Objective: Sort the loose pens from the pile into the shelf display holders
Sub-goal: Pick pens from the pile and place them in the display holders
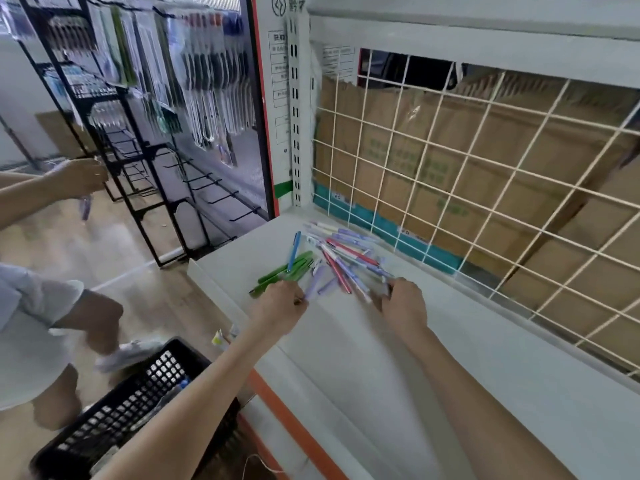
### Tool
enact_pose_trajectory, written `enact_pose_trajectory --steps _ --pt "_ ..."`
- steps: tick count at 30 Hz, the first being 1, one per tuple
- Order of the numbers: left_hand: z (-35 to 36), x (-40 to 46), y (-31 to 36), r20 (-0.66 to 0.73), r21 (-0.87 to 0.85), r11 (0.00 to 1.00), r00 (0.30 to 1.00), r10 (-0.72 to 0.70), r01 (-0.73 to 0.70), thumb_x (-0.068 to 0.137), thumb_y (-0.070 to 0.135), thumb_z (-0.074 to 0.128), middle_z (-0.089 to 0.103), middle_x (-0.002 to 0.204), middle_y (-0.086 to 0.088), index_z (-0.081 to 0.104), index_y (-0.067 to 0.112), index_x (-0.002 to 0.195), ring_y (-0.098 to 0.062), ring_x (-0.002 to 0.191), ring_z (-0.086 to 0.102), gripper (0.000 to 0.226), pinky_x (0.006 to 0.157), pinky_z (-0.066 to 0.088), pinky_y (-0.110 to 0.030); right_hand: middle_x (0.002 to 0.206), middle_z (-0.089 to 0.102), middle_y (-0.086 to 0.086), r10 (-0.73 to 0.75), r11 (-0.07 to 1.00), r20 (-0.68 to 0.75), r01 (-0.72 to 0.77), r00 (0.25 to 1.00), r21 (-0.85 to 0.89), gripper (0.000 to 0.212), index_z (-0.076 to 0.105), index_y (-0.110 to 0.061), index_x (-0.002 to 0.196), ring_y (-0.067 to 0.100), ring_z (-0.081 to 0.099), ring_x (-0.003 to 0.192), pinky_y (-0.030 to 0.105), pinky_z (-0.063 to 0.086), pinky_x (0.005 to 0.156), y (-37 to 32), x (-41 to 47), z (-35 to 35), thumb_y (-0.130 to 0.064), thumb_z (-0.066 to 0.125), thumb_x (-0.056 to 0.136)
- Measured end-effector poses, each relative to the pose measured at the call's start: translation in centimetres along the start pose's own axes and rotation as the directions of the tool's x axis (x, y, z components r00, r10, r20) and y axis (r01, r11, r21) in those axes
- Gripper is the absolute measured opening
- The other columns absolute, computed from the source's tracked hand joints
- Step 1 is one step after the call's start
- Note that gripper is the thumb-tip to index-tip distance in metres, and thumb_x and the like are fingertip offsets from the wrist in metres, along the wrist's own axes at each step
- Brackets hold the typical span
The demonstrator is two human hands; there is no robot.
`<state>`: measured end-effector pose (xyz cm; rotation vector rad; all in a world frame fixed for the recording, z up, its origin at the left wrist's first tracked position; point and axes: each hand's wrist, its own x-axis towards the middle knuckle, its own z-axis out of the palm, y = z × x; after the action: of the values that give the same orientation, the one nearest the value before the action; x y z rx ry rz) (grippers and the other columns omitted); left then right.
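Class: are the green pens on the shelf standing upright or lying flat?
Lying flat: the green pens rest side by side on the white shelf, beside the left hand.

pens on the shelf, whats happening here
A person is working through a loose pile of pens on a white shelf. The left hand pinches a pale purple pen beside a cluster of green pens, while the right hand has its fingers on the pile's near end. A single blue pen lies across the green ones. No display holder is visible on this shelf, so sorting has barely begun.
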<state>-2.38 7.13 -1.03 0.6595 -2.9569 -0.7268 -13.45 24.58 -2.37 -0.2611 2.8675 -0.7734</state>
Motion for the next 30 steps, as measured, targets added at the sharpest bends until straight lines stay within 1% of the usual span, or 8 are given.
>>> enact_pose_trajectory --steps 3,7,10,13,17,21,26,30 --pt "-0.3 -0.7 -0.6 0.087 -0.239 0.971 0.996 0.002 0.019 0.092 0.008 0.049 0.057 0.048 -0.006 0.050 0.008 0.057 -0.018 0.041 0.056 0.034 0.047 0.047 -0.026 0.095 0.065 0.013 -0.036 0.989 0.066 0.026 0.997 0.145 0.017 0.064 -0.006 0.102 0.027 0.061 0.079 0.024 0.044 0.054 0.7 -0.1 -0.9 -0.010 0.051 0.091" --pt "-0.6 -2.4 0.7 0.135 -0.559 0.827 0.991 0.015 0.064 0.093 0.000 0.051 0.052 0.054 -0.008 0.054 0.002 0.072 -0.010 0.036 0.050 0.022 0.039 0.045 -0.021 0.059 0.053 0.004 -0.048 0.936 0.122 0.002 0.991 0.351 0.012 0.063 -0.016 0.083 0.016 0.047 0.052 0.018 0.034 0.042 2.2 -1.4 -2.7 -0.013 0.056 0.092" --pt "-0.3 -3.1 3.0 0.077 -0.565 0.825 0.994 0.081 -0.023 0.091 0.004 0.055 0.058 0.067 0.000 0.056 0.009 0.075 0.002 0.046 0.056 0.017 0.041 0.044 -0.015 0.074 0.061 0.012 0.052 0.894 0.091 -0.087 0.995 0.440 0.019 0.069 -0.007 0.087 0.024 0.053 0.066 0.026 0.036 0.059 3.8 -2.1 -3.5 -0.018 0.055 0.093" --pt "0.7 -3.5 6.0 0.052 -0.630 0.771 0.986 0.156 -0.089 0.090 0.007 0.058 0.065 0.081 0.001 0.059 0.012 0.078 0.005 0.054 0.059 0.013 0.046 0.045 -0.013 0.067 0.055 0.012 0.111 0.843 0.052 -0.122 0.992 0.524 0.029 0.066 0.001 0.088 0.024 0.048 0.056 0.029 0.036 0.059 5.7 -3.5 -4.7 -0.023 0.051 0.096" --pt "2.7 -4.7 11.1 -0.010 -0.648 0.733 0.965 0.262 -0.206 0.084 0.008 0.067 0.057 0.089 0.005 0.070 0.006 0.074 -0.001 0.056 0.061 0.010 0.051 0.050 -0.020 0.079 0.060 0.001 0.110 0.765 -0.045 -0.056 0.993 0.642 0.012 0.065 -0.013 0.088 0.016 0.052 0.067 0.030 0.041 0.071 9.3 -6.6 -7.7 -0.012 0.054 0.093" --pt "5.1 -7.5 17.6 -0.001 -0.735 0.624 0.920 0.392 -0.266 0.081 0.000 0.069 0.063 0.090 -0.013 0.063 0.019 0.070 -0.010 0.059 0.063 0.023 0.058 0.051 -0.018 0.071 0.059 -0.003 0.124 0.738 -0.138 0.001 0.983 0.674 0.016 0.065 -0.016 0.088 0.011 0.054 0.056 0.020 0.043 0.061 14.5 -10.8 -11.4 -0.003 0.055 0.089" --pt "9.1 -12.5 27.4 0.024 -0.788 0.535 0.852 0.523 -0.305 0.082 -0.004 0.066 0.067 0.070 -0.001 0.062 0.009 0.090 -0.003 0.052 0.057 0.017 0.058 0.047 -0.013 0.071 0.063 -0.002 0.208 0.749 -0.258 0.016 0.943 0.663 0.018 0.064 -0.017 0.087 0.002 0.055 0.052 0.020 0.044 0.061 22.3 -16.6 -17.2 -0.001 0.056 0.087" --pt "12.7 -17.3 34.8 0.044 -0.783 0.509 0.786 0.617 -0.356 0.082 0.001 0.068 0.066 0.058 0.011 0.059 0.023 0.086 -0.001 0.052 0.058 0.024 0.061 0.046 -0.015 0.071 0.063 -0.005 0.281 0.750 -0.349 0.022 0.894 0.661 0.023 0.064 -0.024 0.082 0.008 0.060 0.065 0.025 0.046 0.067 29.1 -21.3 -21.6 -0.003 0.059 0.087"
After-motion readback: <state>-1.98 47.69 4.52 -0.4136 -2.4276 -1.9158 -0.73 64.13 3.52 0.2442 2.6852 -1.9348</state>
